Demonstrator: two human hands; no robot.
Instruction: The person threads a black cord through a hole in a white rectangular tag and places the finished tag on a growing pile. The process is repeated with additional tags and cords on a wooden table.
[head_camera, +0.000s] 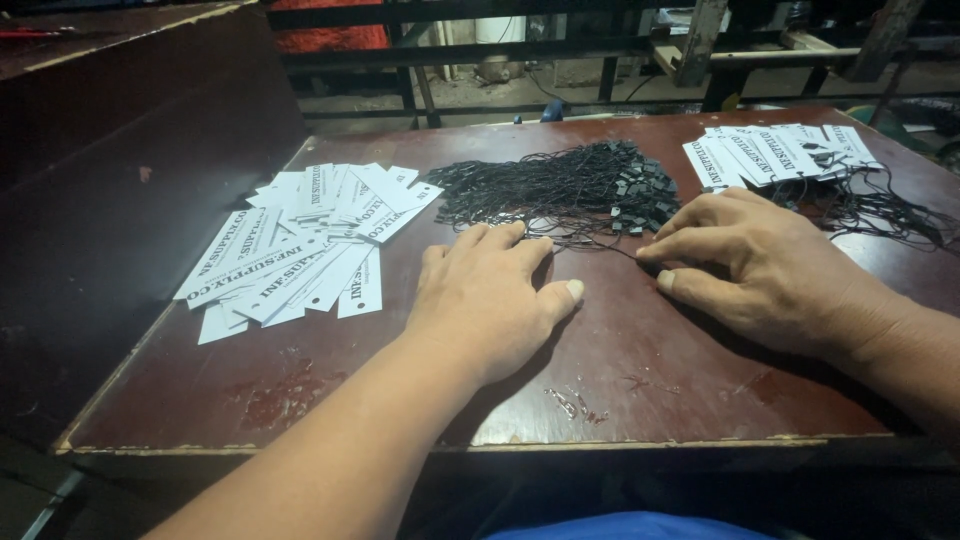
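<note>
Bundle of black string loops (560, 190) with small black plastic seal ends sits mid-desk toward the far edge, tangled in one heap, seals bunched on its right side. A few strands trail out toward the near edge, between the two hands.

Right hand (770, 265): resting on desk just right of the bundle, thumb and forefinger tips close together over a thin strand running out of the heap; looks like a pinch on one string loop to pull it free, but the strand is too thin to confirm contact. Other fingers curled, loose.

Left hand (490, 295): palm down flat on desk, fingers open and spread, tips touching the near fringe of the bundle, holding nothing. Judged to be pinning the heap so one loop comes out without dragging the rest.

White rectangular paper hang tags (300, 250), printed in black with a punched hole, fanned in a loose pile toward the left edge; no strings seen on these. Second stack of tags (775, 150) at the far right corner, with black strings (880, 205) lying over and beside it, so likely the already strung ones, kept apart from the left pile.

Desk (640, 390): dark red-brown board, scuffed, chipped along the near edge.
</note>
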